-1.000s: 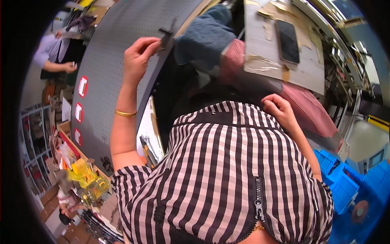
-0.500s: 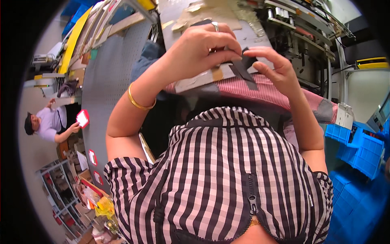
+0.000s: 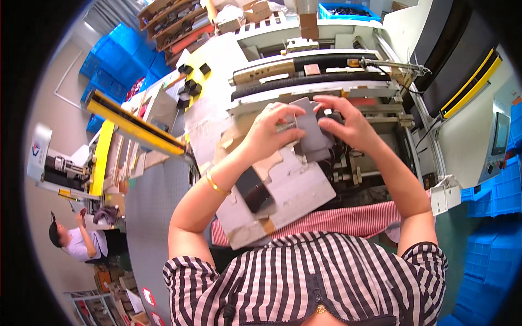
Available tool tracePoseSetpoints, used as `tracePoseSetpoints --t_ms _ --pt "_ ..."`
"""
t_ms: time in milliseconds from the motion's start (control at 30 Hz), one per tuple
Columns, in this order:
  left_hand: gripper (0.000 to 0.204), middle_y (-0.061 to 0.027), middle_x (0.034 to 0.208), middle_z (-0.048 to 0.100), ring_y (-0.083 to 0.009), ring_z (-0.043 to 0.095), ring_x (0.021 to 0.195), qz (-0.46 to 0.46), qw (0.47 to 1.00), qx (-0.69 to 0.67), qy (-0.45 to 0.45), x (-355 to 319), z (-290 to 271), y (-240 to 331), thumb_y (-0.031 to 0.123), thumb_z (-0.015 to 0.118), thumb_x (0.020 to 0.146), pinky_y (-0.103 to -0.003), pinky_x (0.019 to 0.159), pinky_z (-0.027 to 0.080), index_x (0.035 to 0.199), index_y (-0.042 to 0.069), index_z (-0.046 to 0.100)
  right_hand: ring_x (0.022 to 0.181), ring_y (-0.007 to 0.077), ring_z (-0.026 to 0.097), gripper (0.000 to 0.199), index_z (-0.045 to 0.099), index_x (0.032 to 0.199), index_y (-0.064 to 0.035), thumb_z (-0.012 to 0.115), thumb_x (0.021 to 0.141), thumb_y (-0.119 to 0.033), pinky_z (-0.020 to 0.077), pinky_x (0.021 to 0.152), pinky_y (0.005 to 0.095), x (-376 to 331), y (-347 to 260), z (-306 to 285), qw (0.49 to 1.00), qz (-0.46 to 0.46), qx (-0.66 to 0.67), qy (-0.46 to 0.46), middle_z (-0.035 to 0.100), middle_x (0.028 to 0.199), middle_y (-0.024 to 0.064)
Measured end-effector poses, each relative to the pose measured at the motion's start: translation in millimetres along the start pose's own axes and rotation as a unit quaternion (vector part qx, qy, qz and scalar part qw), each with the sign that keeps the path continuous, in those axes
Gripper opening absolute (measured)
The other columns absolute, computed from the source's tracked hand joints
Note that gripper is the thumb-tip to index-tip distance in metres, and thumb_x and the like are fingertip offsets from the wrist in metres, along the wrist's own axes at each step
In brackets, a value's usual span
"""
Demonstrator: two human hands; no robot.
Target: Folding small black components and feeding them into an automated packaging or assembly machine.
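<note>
Both of my hands are over the machine, on either side of a grey flat-topped block (image 3: 312,129). My left hand (image 3: 267,131) is at the block's left edge, its thumb and curved fingers apart. Across from it, my right hand (image 3: 352,127) has its forefinger by the block's upper corner and its thumb lower down, with a gap between them. A small dark patch with a white spot shows in that gap; I cannot tell what it is. Nearer to me, a black flat piece (image 3: 253,190) lies on a worn pale board (image 3: 296,198).
Black rollers (image 3: 315,81) of the machine run across beyond my hands. Several small black boxes (image 3: 190,88) sit on the yellow-and-white table at the left. A yellow bar (image 3: 136,124) juts in there. Red-striped cloth (image 3: 348,220) covers the near edge. Blue crates (image 3: 492,244) stand right.
My view has lifted toward the machine. Earlier my hands were close to me with black strips at their fingers; now they are farther out around the grey block, fingers spread.
</note>
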State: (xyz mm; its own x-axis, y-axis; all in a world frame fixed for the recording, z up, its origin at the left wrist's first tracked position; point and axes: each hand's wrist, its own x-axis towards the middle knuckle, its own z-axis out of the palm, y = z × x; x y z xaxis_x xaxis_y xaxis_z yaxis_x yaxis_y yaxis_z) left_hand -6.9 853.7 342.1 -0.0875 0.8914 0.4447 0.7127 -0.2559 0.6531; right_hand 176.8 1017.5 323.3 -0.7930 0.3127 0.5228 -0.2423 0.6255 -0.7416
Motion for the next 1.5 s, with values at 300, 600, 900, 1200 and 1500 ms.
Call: tracePoseSetpoints --t_ms 300,600,900,1200,1500 --pt "0.066 -0.0106 0.098 0.069 -0.0127 0.065 0.089 -0.019 0.995 -0.054 0.084 199.3 -33.6 -90.4 0.011 0.077 0.081 -0.025 0.081 0.052 0.136 0.002 0.042 0.091 0.0091 0.061 0.053 0.046 0.133 -0.0004 0.067 0.091 -0.024 0.0496 0.076 0.0221 170.2 107.3 -88.0 0.997 0.044 0.028 0.054 0.066 0.102 0.006" --pt "0.073 -0.009 0.1 0.07 -0.0205 0.063 0.095 0.038 0.98 0.037 0.193 197.8 -16.7 -108.5 0.034 0.08 0.076 -0.035 0.088 0.049 0.137 0.011 0.046 0.104 0.0197 0.062 0.054 0.051 0.131 -0.0047 0.064 0.091 -0.039 0.0446 0.094 0.0331 172.3 102.3 -71.5 0.972 -0.074 -0.012 0.223 0.068 0.107 0.0106" --pt "0.015 -0.0062 0.091 0.071 -0.0124 0.065 0.086 -0.155 0.984 -0.028 0.089 -110.8 -58.5 -73.8 0.013 0.065 0.091 -0.026 0.074 0.052 0.098 0.002 0.069 0.08 0.0131 0.064 0.019 0.067 0.098 0.0021 0.055 0.096 -0.012 0.0518 0.074 0.027 -57.7 2.4 124.5 0.932 0.15 0.221 -0.243 0.069 0.088 0.0068" --pt "0.016 -0.0052 0.074 0.068 -0.0109 0.061 0.066 -0.449 0.683 0.043 0.574 -620.9 -120.8 -116.4 0.013 0.06 0.089 -0.026 0.062 0.051 0.084 0.0 0.068 0.094 0.0139 0.064 0.024 0.063 0.114 0.0022 0.053 0.098 -0.012 0.0497 0.086 0.0265 -94.2 -105.1 277.9 0.823 0.26 0.331 -0.381 0.069 0.098 0.009" --pt "0.045 -0.0208 0.134 0.049 -0.0376 0.058 0.11 -0.85 0.127 0.228 0.458 -983.7 -32.1 91.3 0.011 0.068 0.08 -0.044 0.089 0.05 0.122 0.007 0.055 0.097 0.0144 0.064 0.027 0.062 0.117 0.0007 0.056 0.096 -0.016 0.0507 0.086 0.0289 -41.5 -187.4 465.6 0.771 0.145 0.194 -0.589 0.069 0.102 0.0087"
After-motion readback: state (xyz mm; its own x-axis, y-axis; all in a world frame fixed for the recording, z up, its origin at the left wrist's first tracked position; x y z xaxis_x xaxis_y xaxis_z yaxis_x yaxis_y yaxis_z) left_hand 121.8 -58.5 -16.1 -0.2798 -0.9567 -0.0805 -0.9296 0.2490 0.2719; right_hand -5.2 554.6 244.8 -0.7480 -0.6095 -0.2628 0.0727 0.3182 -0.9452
